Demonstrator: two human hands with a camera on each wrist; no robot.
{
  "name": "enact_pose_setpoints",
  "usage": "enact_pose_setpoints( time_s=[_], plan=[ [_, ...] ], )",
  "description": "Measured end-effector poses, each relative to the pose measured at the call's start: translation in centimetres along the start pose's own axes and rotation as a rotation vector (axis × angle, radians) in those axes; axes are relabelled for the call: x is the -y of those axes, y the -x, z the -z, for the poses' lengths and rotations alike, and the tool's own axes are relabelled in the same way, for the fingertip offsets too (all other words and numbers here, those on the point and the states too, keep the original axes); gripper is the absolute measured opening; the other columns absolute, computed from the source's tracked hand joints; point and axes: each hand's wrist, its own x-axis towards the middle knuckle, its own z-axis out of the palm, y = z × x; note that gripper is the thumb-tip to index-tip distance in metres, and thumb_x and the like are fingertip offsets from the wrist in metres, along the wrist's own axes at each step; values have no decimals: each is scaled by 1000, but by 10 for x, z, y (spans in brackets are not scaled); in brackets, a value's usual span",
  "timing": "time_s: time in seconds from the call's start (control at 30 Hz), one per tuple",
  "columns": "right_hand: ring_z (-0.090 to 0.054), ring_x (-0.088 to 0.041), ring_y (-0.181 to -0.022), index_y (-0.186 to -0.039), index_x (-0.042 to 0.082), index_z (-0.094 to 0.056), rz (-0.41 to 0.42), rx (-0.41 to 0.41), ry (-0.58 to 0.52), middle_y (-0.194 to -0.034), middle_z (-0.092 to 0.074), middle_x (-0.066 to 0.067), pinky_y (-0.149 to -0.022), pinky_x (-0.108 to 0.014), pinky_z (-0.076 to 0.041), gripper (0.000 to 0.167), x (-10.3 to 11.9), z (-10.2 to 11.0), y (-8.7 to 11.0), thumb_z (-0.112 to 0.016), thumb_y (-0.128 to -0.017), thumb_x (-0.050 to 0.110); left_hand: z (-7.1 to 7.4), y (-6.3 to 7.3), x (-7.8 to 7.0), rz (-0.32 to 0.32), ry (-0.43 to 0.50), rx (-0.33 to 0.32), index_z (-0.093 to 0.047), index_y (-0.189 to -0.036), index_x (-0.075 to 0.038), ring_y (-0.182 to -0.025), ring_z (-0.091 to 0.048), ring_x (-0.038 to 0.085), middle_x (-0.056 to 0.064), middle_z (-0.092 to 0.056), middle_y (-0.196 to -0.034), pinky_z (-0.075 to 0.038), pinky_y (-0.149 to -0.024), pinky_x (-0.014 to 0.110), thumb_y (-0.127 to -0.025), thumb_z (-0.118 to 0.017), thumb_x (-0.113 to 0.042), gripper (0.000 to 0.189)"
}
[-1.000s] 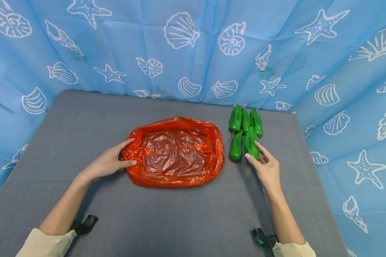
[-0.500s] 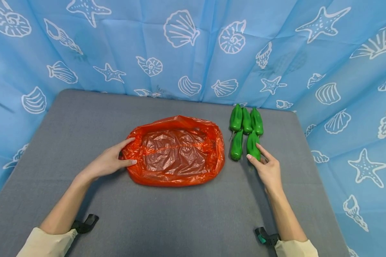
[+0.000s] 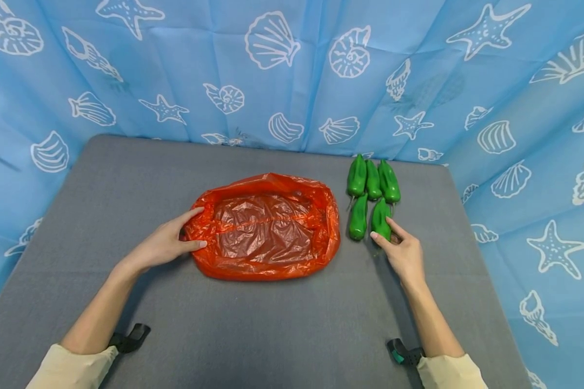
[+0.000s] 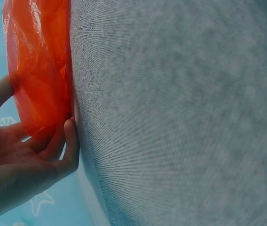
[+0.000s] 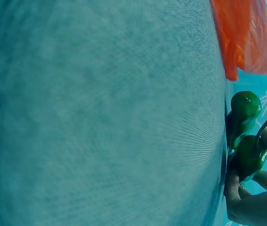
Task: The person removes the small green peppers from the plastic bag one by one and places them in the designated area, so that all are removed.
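In the head view, a red plastic bag (image 3: 267, 273) lies spread open in the middle of the table, its edge turned up all round. My left hand (image 3: 163, 246) holds its left end, thumb and fingers on either side of the rim. In the left wrist view, the fingers (image 4: 70, 141) curl beneath the bag (image 4: 42, 70). To the right, my right hand (image 3: 406, 256) pinches a green pepper (image 3: 381, 217) between thumb and fingers. The right wrist view shows that pepper (image 5: 250, 157) with its stem toward the camera, close to the tabletop.
Another green pepper (image 3: 358, 219) lies just left of the held one. Behind them, a row of 3 peppers (image 3: 372, 181) lies near the back edge of the grey table (image 3: 253, 329). A blue curtain with shell prints (image 3: 292, 70) hangs behind the table and along its sides.
The held pepper has shifted slightly toward me, away from the back row, with a small gap opening beside its neighbour. My left hand and the bag stay in place.
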Motion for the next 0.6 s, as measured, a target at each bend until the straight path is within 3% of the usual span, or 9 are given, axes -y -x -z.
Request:
enact_pose_setpoints(
  time_s=[0.17, 0.33, 0.6],
  plan=[
    [-53, -41, -126, -151, 18, -45, 44, 1, 55, -150, -44, -22, -95, -53, -49, 67, 0, 0, -4, -71, -93, 38, 0, 1, -1, -3, 8, -1, -19, -160, -11, -142, -23, 50, 30, -19, -159, -24, -110, 68, -96, -68, -33, 84],
    [-56, -42, -123, -150, 16, -45, 69, 2, 76, -149, -43, -25, -94, -54, -50, 67, 1, -1, -6, -72, -92, 36, 0, 1, 0, 0, 15, 4, -19, -160, -11, -143, -22, 50, 29, -19, -160, -25, -110, 68, -96, -68, -33, 83],
    [-57, -41, -123, -150, 17, -45, 41, 11, 63, -148, -44, -27, -95, -53, -50, 68, 1, -1, -5, -74, -91, 33, 1, 2, 1, -8, 5, 3, -19, -160, -12, -142, -24, 50, 30, -20, -159, -25, -110, 67, -96, -68, -34, 83]
  ],
)
